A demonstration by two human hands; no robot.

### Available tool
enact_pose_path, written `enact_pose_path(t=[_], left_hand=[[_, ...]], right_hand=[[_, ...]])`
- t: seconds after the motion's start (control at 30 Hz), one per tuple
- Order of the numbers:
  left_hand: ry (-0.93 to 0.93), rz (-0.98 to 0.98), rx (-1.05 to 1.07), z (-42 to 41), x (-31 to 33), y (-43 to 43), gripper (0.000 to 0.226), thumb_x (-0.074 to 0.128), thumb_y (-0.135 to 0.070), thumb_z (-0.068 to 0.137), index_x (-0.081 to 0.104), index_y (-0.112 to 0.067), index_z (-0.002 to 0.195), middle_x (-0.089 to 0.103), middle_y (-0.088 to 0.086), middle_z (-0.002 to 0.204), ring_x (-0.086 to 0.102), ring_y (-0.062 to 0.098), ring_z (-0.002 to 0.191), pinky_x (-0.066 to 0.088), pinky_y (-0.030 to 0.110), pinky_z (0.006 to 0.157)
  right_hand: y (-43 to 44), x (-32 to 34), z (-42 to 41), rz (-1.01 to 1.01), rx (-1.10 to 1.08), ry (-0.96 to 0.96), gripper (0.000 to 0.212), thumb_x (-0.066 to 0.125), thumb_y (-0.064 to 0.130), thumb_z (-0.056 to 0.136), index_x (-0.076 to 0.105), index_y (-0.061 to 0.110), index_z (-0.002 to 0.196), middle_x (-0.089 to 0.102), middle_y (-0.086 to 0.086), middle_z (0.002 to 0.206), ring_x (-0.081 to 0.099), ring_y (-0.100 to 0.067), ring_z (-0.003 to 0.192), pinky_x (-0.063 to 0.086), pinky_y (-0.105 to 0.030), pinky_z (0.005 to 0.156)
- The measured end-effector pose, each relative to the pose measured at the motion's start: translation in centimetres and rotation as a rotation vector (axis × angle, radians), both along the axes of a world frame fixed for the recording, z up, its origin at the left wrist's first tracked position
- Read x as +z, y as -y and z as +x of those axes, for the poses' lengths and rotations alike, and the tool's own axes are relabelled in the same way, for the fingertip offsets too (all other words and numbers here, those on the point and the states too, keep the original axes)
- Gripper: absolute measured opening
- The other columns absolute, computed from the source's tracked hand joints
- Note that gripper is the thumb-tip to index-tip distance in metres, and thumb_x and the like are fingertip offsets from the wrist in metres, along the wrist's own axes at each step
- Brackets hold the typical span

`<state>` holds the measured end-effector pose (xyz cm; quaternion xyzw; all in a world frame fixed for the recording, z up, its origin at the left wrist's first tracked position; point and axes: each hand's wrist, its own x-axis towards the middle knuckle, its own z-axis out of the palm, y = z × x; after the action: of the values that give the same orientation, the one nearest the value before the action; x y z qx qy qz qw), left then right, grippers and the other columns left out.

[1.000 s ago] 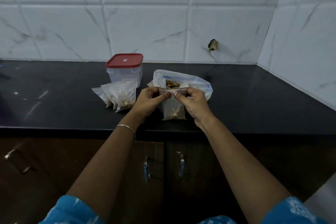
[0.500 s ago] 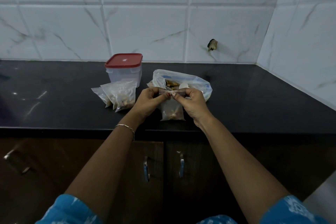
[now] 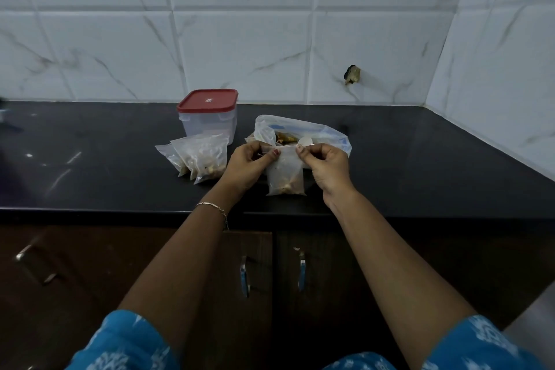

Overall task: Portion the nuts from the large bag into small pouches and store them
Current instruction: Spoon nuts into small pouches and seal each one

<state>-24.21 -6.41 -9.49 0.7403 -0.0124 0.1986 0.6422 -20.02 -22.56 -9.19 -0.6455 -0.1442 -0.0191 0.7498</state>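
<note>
Head view, kitchen: what is in hand? (desk)

Left grip (image 3: 249,164) and right grip (image 3: 327,165) each pinch a top corner of a small pouch (image 3: 285,177), right of and nearer than the red-lidded container (image 3: 208,117). The large bag (image 3: 303,134) gapes just right of that container, and filled pouches (image 3: 201,156) lean against its front. (photographer)

How will it handle? (desk)

Light, limp, slippery film, with the nuts sagging low. Probably best held along the seal strip, not the belly. (photographer)

White marble-veined wall tiles (image 3: 240,48), black countertop (image 3: 420,165), dark cabinets (image 3: 390,264)
</note>
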Motion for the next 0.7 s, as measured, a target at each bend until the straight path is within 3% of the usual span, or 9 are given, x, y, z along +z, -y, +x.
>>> enact_pose_path(t=[0.07,0.23,0.33,0.47,0.63,0.7], left_hand=[[-0.005,-0.003,0.016,0.1,-0.1,-0.1,0.007,0.065,-0.017,0.091,0.065,-0.009,0.092,0.068,0.004,0.093,0.065,0.011,0.085,0.055,0.019,0.07],[-0.014,0.057,0.072,0.1,-0.3,-0.5,0.008,0.064,-0.023,0.092,0.063,-0.019,0.086,0.065,0.008,0.093,0.061,0.018,0.086,0.054,0.032,0.077],[0.009,-0.02,0.158,-0.5,0.1,-0.4,0.008,0.064,-0.019,0.092,0.062,-0.017,0.085,0.064,0.001,0.087,0.058,0.01,0.081,0.048,0.021,0.072],[0.03,-0.056,0.202,-1.7,0.4,0.1,0.007,0.066,-0.018,0.091,0.063,-0.011,0.089,0.066,0.001,0.088,0.06,0.004,0.077,0.048,0.013,0.066],[0.008,-0.069,0.374,-3.5,1.0,-2.7,0.018,0.064,-0.026,0.092,0.062,-0.009,0.097,0.065,0.009,0.096,0.063,0.019,0.085,0.055,0.033,0.071],[-0.014,-0.043,0.484,-4.3,1.4,-4.8,0.019,0.064,-0.03,0.092,0.062,-0.011,0.092,0.065,0.008,0.096,0.062,0.019,0.086,0.053,0.033,0.07]], right_hand=[[0.0,-0.1,0.0,0.01,0.001,0.002,0.01,0.072,0.015,0.087,0.07,0.013,0.077,0.07,0.003,0.078,0.066,-0.005,0.078,0.055,-0.023,0.08],[0.0,0.1,0.1,-0.004,-0.024,-0.011,0.014,0.064,0.019,0.093,0.071,0.008,0.086,0.07,0.004,0.081,0.063,0.0,0.075,0.049,-0.012,0.069],[0.4,0.5,0.1,0.041,-0.076,-0.068,0.026,0.06,0.028,0.096,0.069,0.012,0.078,0.067,0.002,0.075,0.059,-0.003,0.068,0.046,-0.013,0.065],[0.3,0.4,-0.6,-0.137,0.037,-0.025,0.033,0.064,0.039,0.091,0.073,0.007,0.087,0.07,0.0,0.082,0.06,-0.003,0.074,0.047,-0.017,0.071],[0.0,-0.1,-0.5,-0.225,0.041,0.008,0.02,0.071,0.028,0.087,0.075,0.009,0.09,0.07,-0.001,0.085,0.057,-0.006,0.079,0.046,-0.025,0.08],[0.1,-0.2,-0.2,-0.241,0.025,0.011,0.014,0.071,0.024,0.088,0.074,0.011,0.091,0.07,-0.001,0.088,0.057,-0.007,0.08,0.047,-0.026,0.082]])
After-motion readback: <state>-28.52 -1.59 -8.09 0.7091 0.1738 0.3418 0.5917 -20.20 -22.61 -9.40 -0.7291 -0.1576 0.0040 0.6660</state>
